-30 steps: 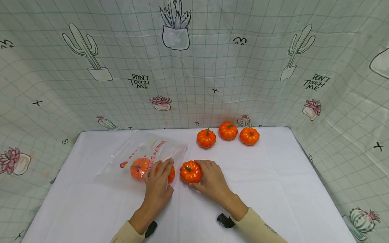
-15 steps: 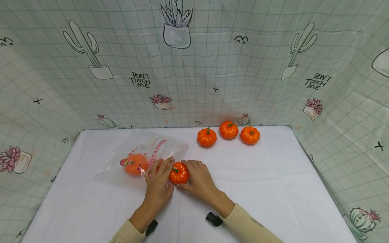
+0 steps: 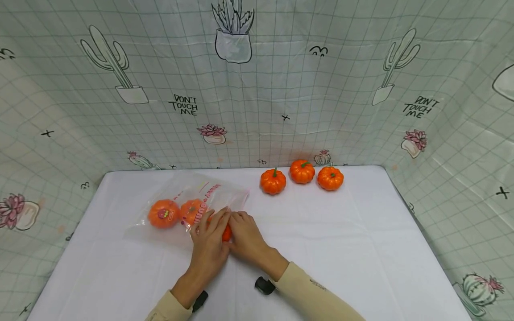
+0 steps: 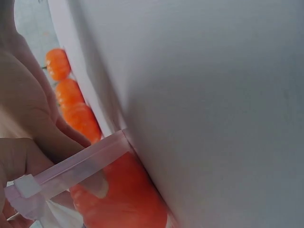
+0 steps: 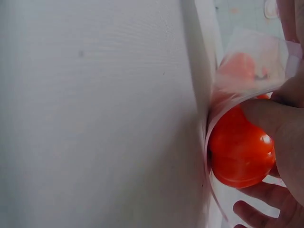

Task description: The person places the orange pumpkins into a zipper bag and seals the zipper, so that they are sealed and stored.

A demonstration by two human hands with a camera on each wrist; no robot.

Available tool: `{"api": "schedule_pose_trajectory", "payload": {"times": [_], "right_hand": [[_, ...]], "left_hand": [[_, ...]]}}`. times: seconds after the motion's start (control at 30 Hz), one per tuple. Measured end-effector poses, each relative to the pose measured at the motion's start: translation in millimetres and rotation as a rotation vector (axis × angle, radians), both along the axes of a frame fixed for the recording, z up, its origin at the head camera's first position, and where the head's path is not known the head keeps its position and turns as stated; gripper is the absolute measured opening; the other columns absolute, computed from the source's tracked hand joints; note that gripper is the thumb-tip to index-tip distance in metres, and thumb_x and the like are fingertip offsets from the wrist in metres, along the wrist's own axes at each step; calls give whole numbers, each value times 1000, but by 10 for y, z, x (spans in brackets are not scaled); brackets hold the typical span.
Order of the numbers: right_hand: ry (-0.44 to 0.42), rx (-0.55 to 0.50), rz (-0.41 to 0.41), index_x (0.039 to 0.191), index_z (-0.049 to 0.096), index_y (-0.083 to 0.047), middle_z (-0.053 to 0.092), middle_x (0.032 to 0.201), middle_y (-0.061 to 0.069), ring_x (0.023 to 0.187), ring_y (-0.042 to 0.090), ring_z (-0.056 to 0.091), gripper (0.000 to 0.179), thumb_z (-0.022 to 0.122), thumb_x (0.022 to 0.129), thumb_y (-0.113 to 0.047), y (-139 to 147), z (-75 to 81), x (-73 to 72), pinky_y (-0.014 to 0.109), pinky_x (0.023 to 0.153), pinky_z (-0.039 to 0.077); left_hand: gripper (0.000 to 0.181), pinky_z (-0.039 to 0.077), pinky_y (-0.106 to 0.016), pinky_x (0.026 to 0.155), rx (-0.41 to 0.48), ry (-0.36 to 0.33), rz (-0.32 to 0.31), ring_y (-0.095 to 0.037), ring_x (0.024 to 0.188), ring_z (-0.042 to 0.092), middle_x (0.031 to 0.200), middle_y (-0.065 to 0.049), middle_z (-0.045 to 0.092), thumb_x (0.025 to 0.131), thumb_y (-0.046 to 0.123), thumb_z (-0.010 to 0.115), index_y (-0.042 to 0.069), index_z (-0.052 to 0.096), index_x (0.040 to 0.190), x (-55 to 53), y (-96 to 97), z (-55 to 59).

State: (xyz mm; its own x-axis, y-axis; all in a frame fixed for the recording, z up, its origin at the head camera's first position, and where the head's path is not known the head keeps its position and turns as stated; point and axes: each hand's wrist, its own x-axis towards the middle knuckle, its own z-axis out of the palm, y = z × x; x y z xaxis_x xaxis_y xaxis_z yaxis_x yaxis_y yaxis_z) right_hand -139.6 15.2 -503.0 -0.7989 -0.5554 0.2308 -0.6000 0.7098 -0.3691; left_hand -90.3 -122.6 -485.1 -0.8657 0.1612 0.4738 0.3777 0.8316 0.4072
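A clear zip bag [image 3: 234, 196] with pink print lies on the table, two small orange pumpkins [image 3: 163, 214] inside it. My left hand [image 3: 209, 245] grips its mouth edge, fingers over the upper side. At that mouth, my right hand [image 3: 250, 238] holds another orange pumpkin [image 3: 227, 233], mostly hidden between the hands in the head view. In the right wrist view this pumpkin [image 5: 240, 154] sits within the curved bag edge, the right thumb against it. The left wrist view shows the pink zip strip with its white slider [image 4: 27, 186] crossing in front of the right hand.
Three more orange pumpkins stand near the table's back edge: one on the left [image 3: 273, 182], one in the middle [image 3: 302, 172] and one on the right [image 3: 330, 179]. A patterned cloth [image 3: 257, 89] hangs behind the white table [image 3: 341, 249].
My right hand has moved left, bringing its pumpkin into the bag's mouth. The two pumpkins inside have shifted left, deeper into the bag. My left hand has stayed in place.
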Motion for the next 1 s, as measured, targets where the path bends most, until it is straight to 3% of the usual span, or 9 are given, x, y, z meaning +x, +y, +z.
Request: {"api": "schedule_pose_trajectory", "payload": {"times": [0.37,0.57,0.77,1.0], "right_hand": [[-40,-69,-15,147,55,-4,64,143,11,133,32,57,75,88,87,-33,205,-1,-5,49,113,45],[-77,-133,-86,148,54,-4,63,144,12,134,34,55,75,88,88,-30,485,77,-38,52,115,44],[-47,-182,-171,146,56,-2,63,143,14,133,36,56,70,88,88,-26,717,120,-116,54,114,44],[-24,-207,-284,142,57,0,66,136,18,125,38,58,68,89,87,-23,956,142,-258,55,109,45]], "left_hand": [[81,32,-62,100,-8,-20,3,-42,138,42,149,-14,59,68,-13,86,-1,61,145,8,0,15],[83,31,-64,103,-33,-67,16,-41,140,40,150,-14,57,70,-14,84,-1,59,147,22,-7,49],[84,30,-65,106,-33,-89,31,-40,142,38,152,-14,56,70,-12,87,0,58,148,30,6,55],[84,31,-64,103,-6,-41,18,-41,139,40,149,-15,58,66,-17,85,-1,60,145,13,21,25]]}}
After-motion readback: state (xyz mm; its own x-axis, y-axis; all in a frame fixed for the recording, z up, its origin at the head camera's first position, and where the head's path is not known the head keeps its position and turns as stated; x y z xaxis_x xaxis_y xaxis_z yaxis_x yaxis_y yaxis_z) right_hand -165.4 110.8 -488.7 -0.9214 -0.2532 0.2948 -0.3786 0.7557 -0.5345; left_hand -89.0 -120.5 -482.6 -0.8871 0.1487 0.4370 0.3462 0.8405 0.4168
